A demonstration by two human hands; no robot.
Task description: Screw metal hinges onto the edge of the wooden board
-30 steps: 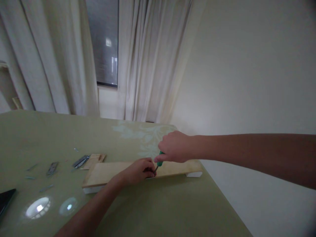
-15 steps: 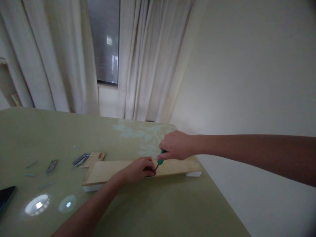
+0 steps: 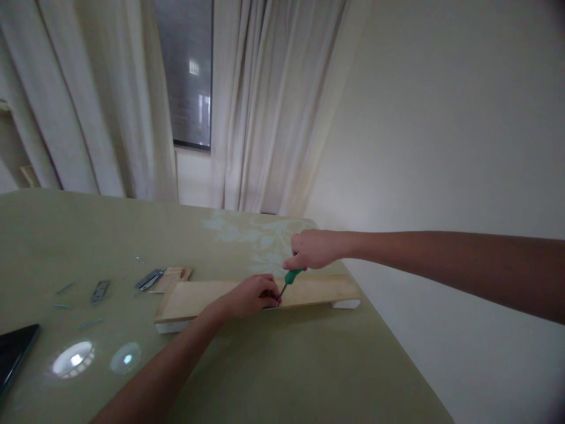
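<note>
A pale wooden board lies across the table on white blocks that show under its ends. My right hand is closed round the green handle of a screwdriver, whose shaft slants down to the board's near edge. There, the tip meets the fingers of my left hand, which are pinched together against the board. A thin flat piece shows just under those fingers, but what they hold is mostly hidden.
Left of the board lie metal hinges, a small wooden piece, another hinge and several thin slender bits. A dark tablet-like device rests at the left edge. Curtains and a wall stand behind the table.
My right hand has shifted its grip on the screwdriver, showing more of the green handle. The left hand stays at the board's near edge. The view has moved slightly.
</note>
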